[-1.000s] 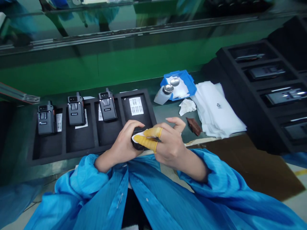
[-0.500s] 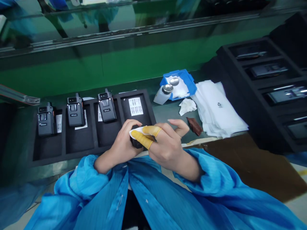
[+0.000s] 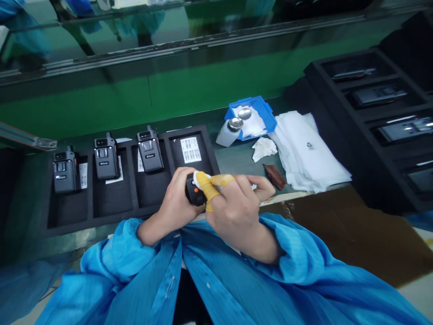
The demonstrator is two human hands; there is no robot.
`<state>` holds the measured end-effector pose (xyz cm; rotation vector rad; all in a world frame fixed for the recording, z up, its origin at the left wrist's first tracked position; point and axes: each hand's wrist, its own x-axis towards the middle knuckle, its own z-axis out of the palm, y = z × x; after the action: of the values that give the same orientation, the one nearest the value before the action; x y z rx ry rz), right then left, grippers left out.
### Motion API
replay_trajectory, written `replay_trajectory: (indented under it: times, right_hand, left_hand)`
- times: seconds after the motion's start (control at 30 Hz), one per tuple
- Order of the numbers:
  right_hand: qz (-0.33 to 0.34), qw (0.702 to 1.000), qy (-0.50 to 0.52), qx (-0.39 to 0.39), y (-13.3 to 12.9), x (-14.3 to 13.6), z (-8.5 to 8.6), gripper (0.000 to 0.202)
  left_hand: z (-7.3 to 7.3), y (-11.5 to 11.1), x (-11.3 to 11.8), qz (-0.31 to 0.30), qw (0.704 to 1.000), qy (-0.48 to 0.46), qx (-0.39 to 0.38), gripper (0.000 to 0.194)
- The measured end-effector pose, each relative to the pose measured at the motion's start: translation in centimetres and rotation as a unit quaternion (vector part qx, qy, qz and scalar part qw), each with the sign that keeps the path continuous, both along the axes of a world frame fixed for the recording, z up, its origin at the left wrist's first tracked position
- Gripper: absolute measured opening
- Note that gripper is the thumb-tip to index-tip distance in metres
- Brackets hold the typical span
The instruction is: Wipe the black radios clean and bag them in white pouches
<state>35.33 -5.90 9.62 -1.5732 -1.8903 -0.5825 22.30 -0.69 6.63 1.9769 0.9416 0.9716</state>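
Note:
My left hand (image 3: 177, 196) is wrapped round a black handheld radio (image 3: 193, 193), held end-on so that an orange button shows. My right hand (image 3: 233, 201), with yellow finger cots on two fingers, pinches a small white wipe (image 3: 197, 178) against the radio's far edge. Most of the radio is hidden by the hands. Left of them lies a black foam tray (image 3: 126, 213), where three radios rest on the compartments: a left one (image 3: 64, 174), a middle one (image 3: 106, 159) and a right one (image 3: 149, 151). The fourth compartment holds a white label sheet (image 3: 191, 150).
A white pump bottle (image 3: 229, 133) stands beside a blue bin (image 3: 269, 118) holding white wipes. Near them lie a crumpled wipe (image 3: 264, 149), a brown scrap (image 3: 274, 176) and stacked white bags (image 3: 304, 153). On the right, a foam tray (image 3: 358, 149) holds several devices.
My right fingers have moved the wipe from across the top of the radio to its far edge. The radio's end and orange button are now exposed.

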Motion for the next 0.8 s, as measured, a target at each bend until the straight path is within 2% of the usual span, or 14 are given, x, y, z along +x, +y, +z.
replay_trajectory:
  times: [0.1,0.17,0.27,0.4,0.6,0.8]
  right_hand:
    - [-0.019,1.0,0.005,-0.013,0.2,0.8,-0.3,0.021]
    - [-0.009,1.0,0.015,0.002,0.4,1.2,-0.3,0.021]
    - [0.051,0.998,0.026,0.012,0.5,1.4,-0.1,0.025]
    - [0.129,0.991,0.031,-0.024,0.8,1.5,0.0,0.029]
    - [0.183,0.981,0.041,-0.05,1.0,2.2,-0.5,0.045]
    - [0.23,0.962,0.094,-0.117,0.7,3.1,-0.2,0.046]
  left_hand:
    - [0.2,0.0,-0.2,0.005,1.0,0.018,-0.001,0.052]
    - [0.3,0.0,-0.3,0.005,1.0,0.022,0.002,0.051]
    - [0.2,0.0,-0.2,-0.002,1.0,0.009,0.005,0.048]
    - [0.1,0.0,-0.3,-0.011,1.0,-0.006,0.002,0.046]
    - [0.1,0.1,-0.6,-0.025,1.0,0.01,-0.004,0.049]
    - [0.0,-0.1,-0.5,-0.032,0.999,0.002,-0.003,0.049]
